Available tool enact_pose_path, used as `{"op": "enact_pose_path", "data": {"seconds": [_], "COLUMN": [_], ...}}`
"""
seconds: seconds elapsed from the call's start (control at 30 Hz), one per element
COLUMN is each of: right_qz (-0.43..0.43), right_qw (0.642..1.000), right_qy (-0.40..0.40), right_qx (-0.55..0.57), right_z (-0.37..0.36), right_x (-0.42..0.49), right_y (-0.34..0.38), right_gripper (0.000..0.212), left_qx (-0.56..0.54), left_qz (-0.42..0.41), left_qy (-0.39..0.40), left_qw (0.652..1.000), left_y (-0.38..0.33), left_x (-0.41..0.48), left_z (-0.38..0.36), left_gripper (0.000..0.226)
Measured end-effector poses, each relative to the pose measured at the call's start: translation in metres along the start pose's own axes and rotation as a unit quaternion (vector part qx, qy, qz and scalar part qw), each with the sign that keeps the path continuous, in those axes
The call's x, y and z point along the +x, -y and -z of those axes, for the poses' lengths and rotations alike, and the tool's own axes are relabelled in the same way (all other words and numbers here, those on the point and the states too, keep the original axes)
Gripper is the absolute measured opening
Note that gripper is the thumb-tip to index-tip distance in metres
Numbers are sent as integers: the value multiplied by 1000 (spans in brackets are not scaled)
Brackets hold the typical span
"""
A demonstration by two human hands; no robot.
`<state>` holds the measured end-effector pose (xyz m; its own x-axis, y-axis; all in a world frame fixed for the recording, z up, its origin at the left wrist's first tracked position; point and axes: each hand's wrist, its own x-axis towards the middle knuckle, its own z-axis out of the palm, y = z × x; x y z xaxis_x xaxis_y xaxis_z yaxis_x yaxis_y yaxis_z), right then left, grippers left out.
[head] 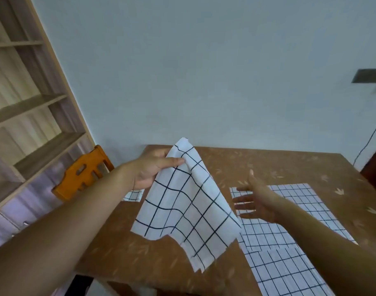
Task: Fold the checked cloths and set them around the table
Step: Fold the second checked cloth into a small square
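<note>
My left hand (152, 167) pinches the top corner of a white checked cloth (189, 206), which hangs loose above the brown table (268, 165). To the right of the hanging cloth, my right hand (254, 199) hovers with fingers spread and holds nothing. Beneath that hand, a second checked cloth (300, 201) lies flat on the table. A third checked cloth (289, 272) lies spread at the table's near right edge. Behind my left wrist, a small folded checked cloth (133, 195) rests near the table's left edge, mostly hidden.
An orange wooden chair (82, 174) stands at the table's left side. A wooden shelf unit (22, 107) fills the left wall. A dark cable (368, 142) hangs down the pale wall at far right, beside a dark piece of furniture (375, 167).
</note>
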<state>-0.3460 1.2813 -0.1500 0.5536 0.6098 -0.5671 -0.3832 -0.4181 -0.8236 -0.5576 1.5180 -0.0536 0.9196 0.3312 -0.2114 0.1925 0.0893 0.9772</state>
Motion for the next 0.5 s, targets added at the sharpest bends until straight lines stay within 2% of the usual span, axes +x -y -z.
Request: {"op": "enact_pose_path", "data": {"seconds": [0.1, 0.2, 0.3, 0.4, 0.5], "right_qz": [-29, -15, -21, -31, -7], "right_qw": [989, 968, 964, 966, 968], "right_qy": [130, 215, 229, 231, 220], "right_qx": [70, 131, 136, 111, 125], "right_z": [-13, -33, -49, -64, -78], "right_x": [-5, -13, -12, -10, -10], "right_y": [-5, 1, 1, -6, -8], "right_gripper": [108, 110, 110, 111, 98], "left_qx": [-49, -82, -110, -134, -151], "left_qz": [-2, 6, 7, 9, 7], "left_qy": [-58, -103, -131, -141, -148], "left_qw": [997, 991, 985, 981, 977], "left_y": [8, 18, 25, 27, 26], "left_x": [3, 5, 4, 1, -1], "left_z": [12, 19, 27, 29, 26], "left_gripper": [46, 42, 31, 31, 32]}}
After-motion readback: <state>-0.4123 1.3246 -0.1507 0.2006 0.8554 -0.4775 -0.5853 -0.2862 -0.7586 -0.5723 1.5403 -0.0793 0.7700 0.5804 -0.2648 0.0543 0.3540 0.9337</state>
